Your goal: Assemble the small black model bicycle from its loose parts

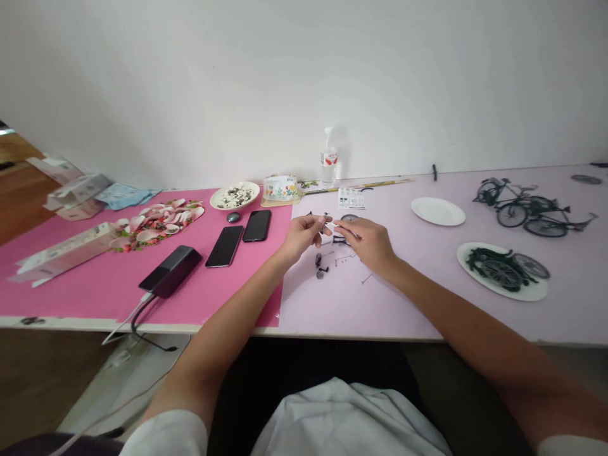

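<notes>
Over the middle of the lilac tabletop my two hands nearly meet. My left hand [303,237] pinches a small dark plastic piece [325,218] between its fingers. A thin white stick [332,223] is gripped by my right hand [370,242], its tip up against the dark piece. Below the hands lie small dark parts [319,259] and several thin rods [342,260]. A dark frame-like part [340,240] and a small wheel [350,217] show partly behind my right hand. A printed instruction sheet [352,199] lies beyond them.
On the right are a white plate [437,211], model bicycles [525,208], and another plate [468,253] bearing wheels and green parts. Two phones [225,246], a black device with cables [171,271], a bowl [255,190] and pink petal-like pieces [156,223] occupy the left. A spray bottle [329,158] stands by the wall.
</notes>
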### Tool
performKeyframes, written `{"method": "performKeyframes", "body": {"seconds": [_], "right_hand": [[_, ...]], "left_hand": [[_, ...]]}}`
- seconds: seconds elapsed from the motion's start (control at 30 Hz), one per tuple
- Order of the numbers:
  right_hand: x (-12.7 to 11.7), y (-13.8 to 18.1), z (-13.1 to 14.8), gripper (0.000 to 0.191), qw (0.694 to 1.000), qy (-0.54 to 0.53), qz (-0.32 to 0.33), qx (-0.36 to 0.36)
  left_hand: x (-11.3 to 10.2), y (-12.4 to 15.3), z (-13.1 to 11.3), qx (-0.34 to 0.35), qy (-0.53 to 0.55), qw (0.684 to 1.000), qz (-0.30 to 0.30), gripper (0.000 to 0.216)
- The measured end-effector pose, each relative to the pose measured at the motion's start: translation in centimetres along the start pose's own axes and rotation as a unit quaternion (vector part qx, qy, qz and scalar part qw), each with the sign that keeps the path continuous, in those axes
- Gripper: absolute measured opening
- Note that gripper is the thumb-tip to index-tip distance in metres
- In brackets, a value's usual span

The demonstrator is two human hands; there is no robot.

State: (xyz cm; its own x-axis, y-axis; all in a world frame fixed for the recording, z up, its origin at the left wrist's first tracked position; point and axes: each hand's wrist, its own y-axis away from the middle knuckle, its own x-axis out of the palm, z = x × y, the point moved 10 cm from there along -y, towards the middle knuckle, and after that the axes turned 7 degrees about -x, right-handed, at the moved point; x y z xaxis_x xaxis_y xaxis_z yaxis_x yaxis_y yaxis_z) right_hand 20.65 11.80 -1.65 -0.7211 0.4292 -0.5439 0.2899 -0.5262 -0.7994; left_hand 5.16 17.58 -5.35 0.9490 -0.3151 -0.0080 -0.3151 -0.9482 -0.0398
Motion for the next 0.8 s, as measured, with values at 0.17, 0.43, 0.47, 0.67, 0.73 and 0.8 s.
{"method": "performKeyframes", "body": {"seconds": [0.17,0.43,0.47,0.67,0.73,0.8], "right_hand": [[-1.0,-0.6,1.7,0.026,0.995,0.039,-0.006,-0.086],[1.1,-0.6,0.8,0.036,0.978,0.158,0.118,-0.074],[1.4,-0.5,0.4,0.040,0.975,0.167,0.131,-0.060],[2.5,0.2,-0.3,0.048,0.976,0.141,0.164,-0.005],[2.6,0.3,-0.3,0.048,0.980,0.119,0.158,0.008],[2.6,0.4,-0.4,0.048,0.983,0.094,0.155,0.029]], "left_hand": [[0.2,0.0,0.3,-0.023,0.011,1.000,0.013,0.050],[0.4,0.0,0.1,-0.012,-0.007,1.000,0.020,0.053],[0.4,0.0,0.1,-0.009,-0.011,1.000,0.019,0.054],[0.1,0.1,0.0,0.022,-0.006,1.000,-0.008,0.051],[0.0,0.1,0.0,0.031,-0.001,0.999,-0.024,0.049],[0.2,0.3,-0.1,0.041,0.004,0.999,-0.032,0.048]]}}
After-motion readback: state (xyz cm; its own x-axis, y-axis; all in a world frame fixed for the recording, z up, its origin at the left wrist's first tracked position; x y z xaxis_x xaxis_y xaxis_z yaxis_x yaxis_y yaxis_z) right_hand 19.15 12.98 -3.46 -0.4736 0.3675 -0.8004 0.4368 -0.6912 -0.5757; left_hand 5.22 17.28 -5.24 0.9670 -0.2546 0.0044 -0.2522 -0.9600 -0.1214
